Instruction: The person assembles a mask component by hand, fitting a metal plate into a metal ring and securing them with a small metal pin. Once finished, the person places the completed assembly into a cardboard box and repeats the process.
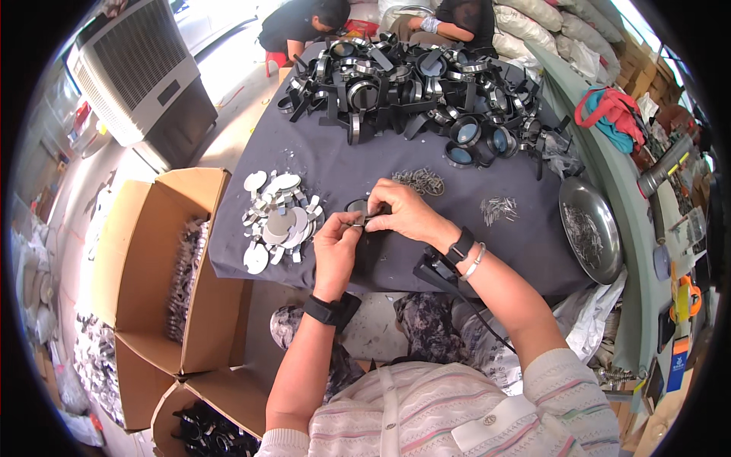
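Observation:
Over the near middle of the dark-covered table, my left hand [336, 245] and my right hand [407, 213] meet with fingertips pinched. Between them is a small round dark part [355, 206] with a thin metal piece; its kind is mostly hidden by the fingers. To the left of my left hand lies a pile of flat silver discs with bent tabs [283, 221]. Just beyond my right hand sits a heap of small wire rings or springs [419, 181]. Farther right is a little pile of thin metal pins [499, 209].
Black round parts with metal bands [396, 84] heap across the table's far side. A steel dish of pins [590, 228] stands at the right edge. Cardboard boxes [209, 263] of parts flank the left. An air cooler [141, 76] stands beyond; two people sit at the far end.

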Demonstrator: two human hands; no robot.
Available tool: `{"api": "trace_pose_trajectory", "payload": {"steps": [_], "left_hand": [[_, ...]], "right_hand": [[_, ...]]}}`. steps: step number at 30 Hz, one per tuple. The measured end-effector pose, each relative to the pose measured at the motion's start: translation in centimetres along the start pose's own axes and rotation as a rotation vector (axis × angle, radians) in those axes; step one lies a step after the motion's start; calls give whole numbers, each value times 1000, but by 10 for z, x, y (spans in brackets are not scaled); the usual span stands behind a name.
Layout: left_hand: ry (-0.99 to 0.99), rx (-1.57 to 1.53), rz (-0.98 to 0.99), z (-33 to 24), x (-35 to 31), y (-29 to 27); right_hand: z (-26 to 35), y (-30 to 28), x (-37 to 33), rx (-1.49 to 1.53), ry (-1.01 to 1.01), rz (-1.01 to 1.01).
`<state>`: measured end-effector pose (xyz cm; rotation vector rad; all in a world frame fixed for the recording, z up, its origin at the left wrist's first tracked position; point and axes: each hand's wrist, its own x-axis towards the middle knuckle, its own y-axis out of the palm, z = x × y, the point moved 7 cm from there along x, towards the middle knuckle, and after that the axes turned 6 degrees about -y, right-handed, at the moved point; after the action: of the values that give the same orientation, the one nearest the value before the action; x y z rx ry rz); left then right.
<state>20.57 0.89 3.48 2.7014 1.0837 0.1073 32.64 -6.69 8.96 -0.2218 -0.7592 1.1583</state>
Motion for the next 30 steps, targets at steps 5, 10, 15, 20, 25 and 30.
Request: {"api": "trace_pose_trajectory", "payload": {"steps": [5,10,15,20,25,30], "left_hand": [[-76,-20,36,-9,-4,3],[-203,83,-109,-14,-14,-1],[-268,74,-83,-13,-17,7],[-243,-47,-127,-9,-17,-4],[-253,-103,-100,-14,-15,-3],[-352,-29,89,-15,-12,1]], "right_hand": [[8,-2,4,-46,-19,85],[23,-45,-33,-469,-15,193],[22,-41,-86,-596,102,370],[33,-35,-85,-623,86,406],[46,-36,-73,-382,10,289],[44,-19,-45,222,60,38]]}}
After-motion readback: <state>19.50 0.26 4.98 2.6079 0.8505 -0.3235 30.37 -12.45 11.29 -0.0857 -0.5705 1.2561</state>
